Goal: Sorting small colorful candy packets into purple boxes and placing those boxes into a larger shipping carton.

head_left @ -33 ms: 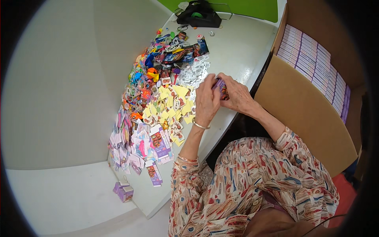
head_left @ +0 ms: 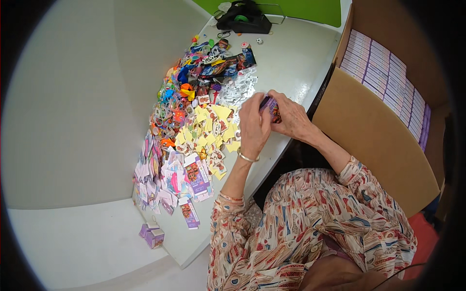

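Note:
Between my two hands, above the table's right edge, is a small purple printed box. My left hand grips its left side, and a dark part of the box shows by those fingertips. From the right, my right hand closes around the other side, with fingers curled over the top. Most of the box is hidden by the fingers. Just left of my hands lie a heap of yellow paper pieces and a spread of small white packets. Flat purple cartons rest at the table's near end.
Small colourful toys cover the table's left side. At its far end stands a black tape dispenser. A large cardboard box to my right holds rows of purple-white boxes. Small purple boxes sit beyond the table's near-left corner.
My left fingers have shifted slightly on the small purple box, and more of its dark part shows. My right hand looks the same.

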Motion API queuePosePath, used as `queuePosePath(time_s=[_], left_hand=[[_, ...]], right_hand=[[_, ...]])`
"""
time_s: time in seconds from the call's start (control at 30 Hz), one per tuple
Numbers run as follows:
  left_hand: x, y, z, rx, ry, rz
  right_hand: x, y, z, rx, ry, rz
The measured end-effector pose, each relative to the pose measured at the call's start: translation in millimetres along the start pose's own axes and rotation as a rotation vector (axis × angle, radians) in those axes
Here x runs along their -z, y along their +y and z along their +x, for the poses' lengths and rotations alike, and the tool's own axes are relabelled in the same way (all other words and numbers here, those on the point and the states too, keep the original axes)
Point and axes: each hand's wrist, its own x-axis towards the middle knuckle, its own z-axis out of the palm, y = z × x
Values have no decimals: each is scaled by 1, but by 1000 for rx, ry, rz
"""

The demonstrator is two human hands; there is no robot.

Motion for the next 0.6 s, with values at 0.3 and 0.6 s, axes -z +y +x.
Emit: queuePosePath(time_s=[0.3,0.6], left_hand=[[-18,-25,-45,410,170,-795],[-20,-17,-37,147,8,-299]], right_hand=[[3,0,-4,73,44,56],[3,4,-7,131,49,57]])
